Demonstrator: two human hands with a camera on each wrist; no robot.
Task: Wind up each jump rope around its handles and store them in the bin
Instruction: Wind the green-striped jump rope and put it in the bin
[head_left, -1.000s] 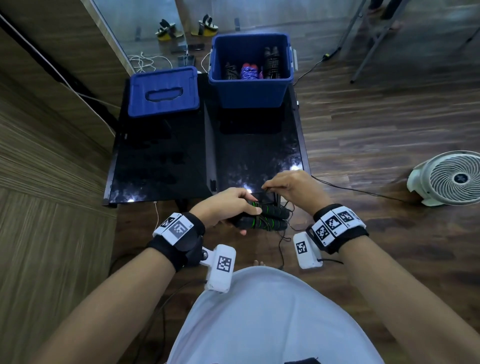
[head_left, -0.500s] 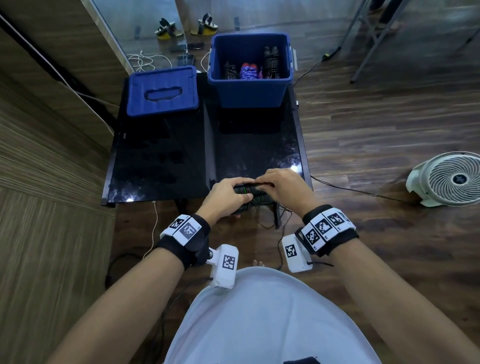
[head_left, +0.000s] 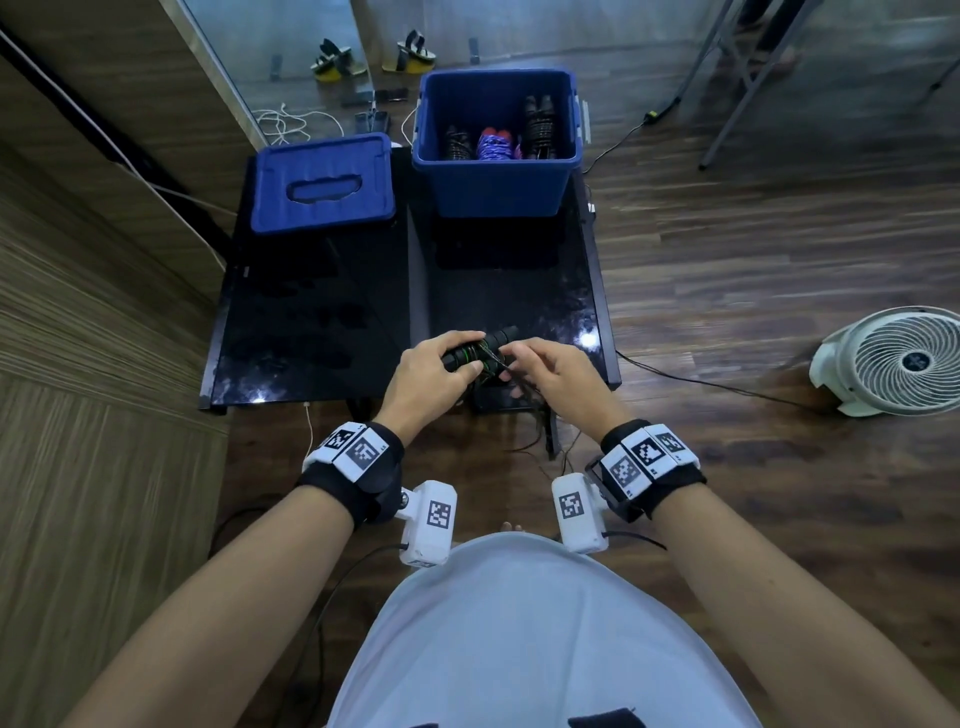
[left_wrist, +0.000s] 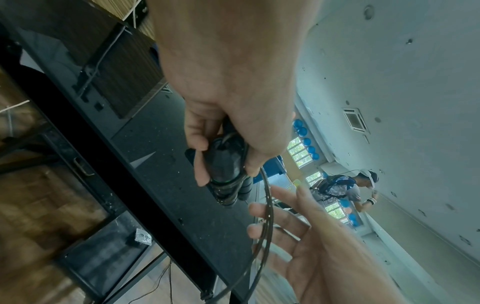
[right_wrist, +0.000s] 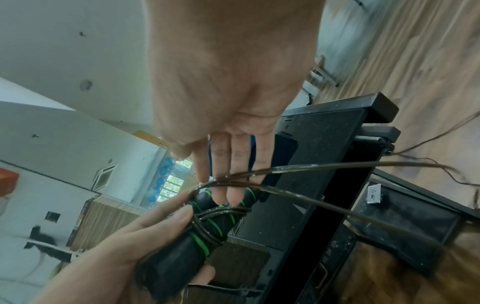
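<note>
A jump rope with two black handles (head_left: 480, 351) ringed in green is held side by side over the near edge of the black table (head_left: 322, 322). My left hand (head_left: 426, 374) grips the handles (left_wrist: 224, 174), with a few turns of dark cord wound round them (right_wrist: 205, 232). My right hand (head_left: 550, 371) is just right of the handles, its fingers (right_wrist: 228, 156) straight. The loose cord (right_wrist: 324, 164) lies across those fingers (left_wrist: 275, 224) and trails down past the table edge. The blue bin (head_left: 498, 192) stands at the table's far right and holds several wound ropes (head_left: 491, 145).
The bin's blue lid (head_left: 322, 182) lies at the table's far left. A white fan (head_left: 898, 358) sits on the wooden floor to the right. Cables run along the floor near the table. A wood-panelled wall runs along the left side.
Both hands have carried the handles up and forward, from below the table's front edge to above it. The handle bundle now tilts with its far end pointing to the back right.
</note>
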